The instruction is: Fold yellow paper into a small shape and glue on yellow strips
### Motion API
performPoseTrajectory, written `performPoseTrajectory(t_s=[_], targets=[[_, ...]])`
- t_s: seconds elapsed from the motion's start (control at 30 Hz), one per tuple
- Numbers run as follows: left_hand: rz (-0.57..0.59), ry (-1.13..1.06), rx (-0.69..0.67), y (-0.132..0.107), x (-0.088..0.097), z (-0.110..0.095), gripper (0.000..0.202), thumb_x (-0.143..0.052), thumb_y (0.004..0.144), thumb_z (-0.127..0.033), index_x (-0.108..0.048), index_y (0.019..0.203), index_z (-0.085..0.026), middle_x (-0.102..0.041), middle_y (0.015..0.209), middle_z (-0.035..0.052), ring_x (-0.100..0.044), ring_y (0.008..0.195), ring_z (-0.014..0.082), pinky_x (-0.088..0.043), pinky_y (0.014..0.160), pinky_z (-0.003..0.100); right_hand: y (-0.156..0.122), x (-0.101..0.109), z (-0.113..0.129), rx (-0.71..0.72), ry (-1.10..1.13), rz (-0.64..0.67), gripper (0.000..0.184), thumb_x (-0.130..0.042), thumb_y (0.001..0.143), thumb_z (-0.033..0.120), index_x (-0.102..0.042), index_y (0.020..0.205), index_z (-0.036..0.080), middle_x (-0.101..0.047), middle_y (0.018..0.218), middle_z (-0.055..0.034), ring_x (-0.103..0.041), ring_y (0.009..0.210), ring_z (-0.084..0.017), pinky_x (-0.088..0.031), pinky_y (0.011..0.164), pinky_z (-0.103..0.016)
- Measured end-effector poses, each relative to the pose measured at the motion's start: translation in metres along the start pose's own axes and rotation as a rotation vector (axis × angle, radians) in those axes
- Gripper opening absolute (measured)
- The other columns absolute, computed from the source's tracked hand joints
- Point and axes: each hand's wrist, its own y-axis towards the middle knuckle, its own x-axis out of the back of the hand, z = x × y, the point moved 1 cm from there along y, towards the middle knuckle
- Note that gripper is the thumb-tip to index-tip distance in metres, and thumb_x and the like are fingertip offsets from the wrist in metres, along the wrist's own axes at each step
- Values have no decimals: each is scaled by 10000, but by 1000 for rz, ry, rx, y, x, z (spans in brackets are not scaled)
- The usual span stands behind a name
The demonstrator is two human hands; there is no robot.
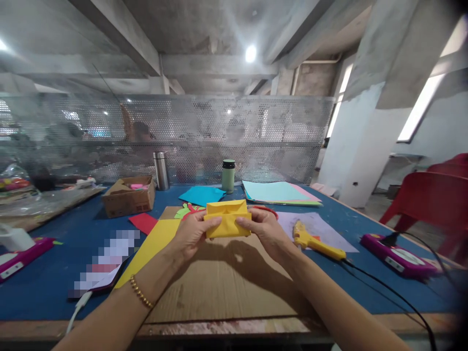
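A folded yellow paper box (228, 226) is held up above a brown cardboard sheet (212, 287), its top side gaping a little. My left hand (193, 233) grips its left end, thumb on the near face. At the right end, my right hand (263, 228) pinches it the same way. The fingers behind the paper are mostly hidden. Just beyond my hands lie green and red paper cut-outs (185, 210), partly covered by the left hand. A yellow glue gun (318, 243) rests on lilac paper (334, 226) to the right of my right hand.
Yellow paper (146, 258) and a phone (109, 268) with a cable lie left. Farther back stand a cardboard box (129, 197), a steel flask (161, 170), a green bottle (228, 176) and stacked coloured sheets (278, 191). Purple power strips (398, 256) sit at both sides; the gun's cord trails right.
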Motion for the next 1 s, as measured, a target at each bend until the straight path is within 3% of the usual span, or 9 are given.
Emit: performPoseTrajectory(t_s=[0.2,0.33,0.57,0.77,1.0], targets=[[-33,13,0,1,2,1,565,-955,542,-305,-767,1034,-100,-790,955,126,-741,822,232,-579,837,346,1,-1,0,-34,-2,-55,275,-801,772,461,-724,731,201,-657,764,-4,-515,650,-125,-385,612,-264],[-20,7,7,-1,0,1,513,-950,546,-290,-776,993,-108,-791,946,127,-742,786,224,-581,785,326,2,0,-1,-51,5,-48,239,-826,735,442,-759,776,216,-704,834,-25,-591,735,-167,-442,692,-296],[-54,-14,-15,1,-2,5,405,-928,539,-264,-783,897,-143,-788,869,95,-740,760,239,-568,729,331,1,-5,0,-50,-66,-88,190,-810,716,402,-774,779,226,-714,803,-16,-588,692,-176,-435,651,-301],[-79,18,-43,3,1,5,379,-910,540,-276,-781,876,-157,-786,844,80,-730,737,240,-557,724,343,2,-11,0,-97,51,-62,205,-821,683,381,-755,816,239,-746,857,-27,-663,759,-216,-507,757,-348],[-62,34,-40,3,1,4,282,-779,563,-174,-769,844,-166,-769,817,47,-705,729,208,-521,658,283,3,-10,-2,-149,155,-130,222,-825,610,297,-738,811,261,-757,881,-15,-684,790,-227,-536,741,-344]])
